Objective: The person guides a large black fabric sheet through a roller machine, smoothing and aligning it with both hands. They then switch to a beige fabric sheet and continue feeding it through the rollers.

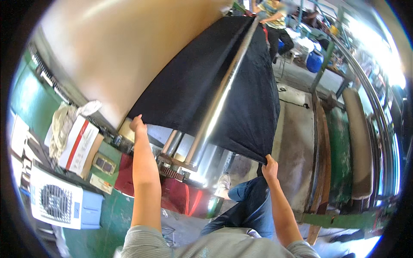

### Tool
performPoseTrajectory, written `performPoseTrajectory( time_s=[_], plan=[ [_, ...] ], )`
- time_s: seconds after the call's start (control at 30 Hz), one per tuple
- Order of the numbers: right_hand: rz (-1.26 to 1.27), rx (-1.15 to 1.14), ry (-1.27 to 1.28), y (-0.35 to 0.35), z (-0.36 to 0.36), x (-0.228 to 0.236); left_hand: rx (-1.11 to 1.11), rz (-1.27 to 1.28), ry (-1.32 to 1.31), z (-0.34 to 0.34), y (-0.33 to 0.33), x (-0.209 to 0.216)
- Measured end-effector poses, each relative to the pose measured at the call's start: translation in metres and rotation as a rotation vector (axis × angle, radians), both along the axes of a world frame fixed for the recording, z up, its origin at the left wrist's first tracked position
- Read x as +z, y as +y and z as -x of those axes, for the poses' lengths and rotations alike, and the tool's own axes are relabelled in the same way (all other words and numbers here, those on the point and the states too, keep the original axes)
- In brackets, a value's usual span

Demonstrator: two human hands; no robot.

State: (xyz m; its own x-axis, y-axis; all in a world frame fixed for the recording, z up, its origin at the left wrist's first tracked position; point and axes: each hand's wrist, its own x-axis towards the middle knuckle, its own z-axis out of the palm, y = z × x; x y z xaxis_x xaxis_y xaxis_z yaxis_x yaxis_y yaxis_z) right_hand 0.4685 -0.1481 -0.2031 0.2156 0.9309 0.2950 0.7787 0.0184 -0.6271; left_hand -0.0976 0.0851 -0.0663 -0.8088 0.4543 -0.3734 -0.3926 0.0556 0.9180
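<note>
The black cloth (pixel 180 81) spreads wide from where I stand, between the big tan curved surface (pixel 107 47) and the aisle, with a shiny metal bar (pixel 221 96) running lengthwise along it and fabric showing on both sides. The left grip (pixel 138 124) is closed on the near left corner; the right grip (pixel 270 168) clenches the near right one, where the fabric bunches into creases. At the far end a co-worker (pixel 273 19) sits close to the cloth (whether they hold it, I can't tell).

It looks soft and limp, probably light for its spread, and likely to slide over polished metal. I'd judge it hard to break but easy to wrinkle, so corners, pinched with a good fold of edge, seem the best hold.
</note>
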Motion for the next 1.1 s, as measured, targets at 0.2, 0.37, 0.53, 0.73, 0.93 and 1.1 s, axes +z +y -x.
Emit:
performPoseTrajectory(
  time_s=[0.2,0.37,0.53,0.73,0.93,1.1],
  plan=[
    [-0.050,0.153,-0.063,0.012,0.030,0.012,-0.157,0.000,0.018,0.037,-0.014,-0.001],
    [0.044,-0.038,-0.219,0.009,0.007,0.003,-0.200,0.015,0.107,0.015,-0.019,0.013],
    [-0.170,-0.185,-0.111,0.006,-0.016,-0.026,0.002,0.040,0.045,0.005,-0.020,0.025],
    [-0.026,-0.259,0.228,0.001,-0.006,-0.018,0.033,0.038,0.090,0.015,-0.028,0.026],
    [-0.085,-0.306,0.060,-0.011,-0.004,-0.007,0.091,0.109,0.085,0.014,-0.026,0.030],
    [-0.067,-0.266,0.065,-0.014,-0.019,-0.026,0.042,0.072,0.109,0.021,-0.002,0.001]
  ],
)
